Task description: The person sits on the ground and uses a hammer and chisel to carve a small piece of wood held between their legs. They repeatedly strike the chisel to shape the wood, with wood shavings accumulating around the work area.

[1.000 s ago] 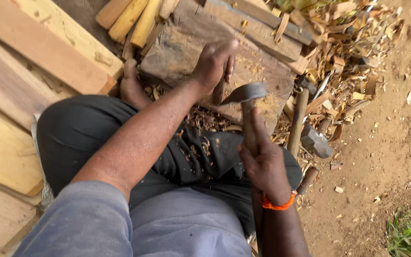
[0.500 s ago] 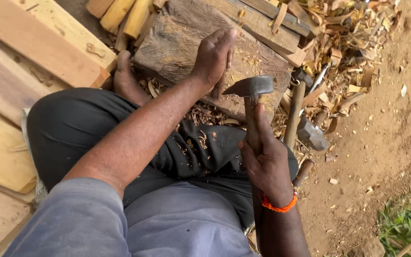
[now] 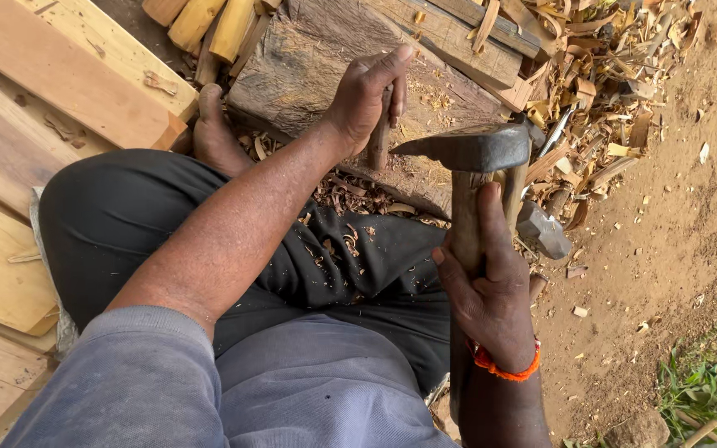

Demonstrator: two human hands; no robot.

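Left hand (image 3: 364,98) stretched out toward 12 o'clock, fingers curled tight; right hand (image 3: 489,290) fisted at 4 o'clock, thumb up.

Chisel (image 3: 379,137) tip hidden behind left hand (image 3: 363,99)

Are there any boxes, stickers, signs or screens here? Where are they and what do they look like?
None in view: no package, label, sign or screen.
Only plain things show: a hammer in the right hand, a wooden stick in the left hand on a wood block, pale planks and wood chips on bare dirt.
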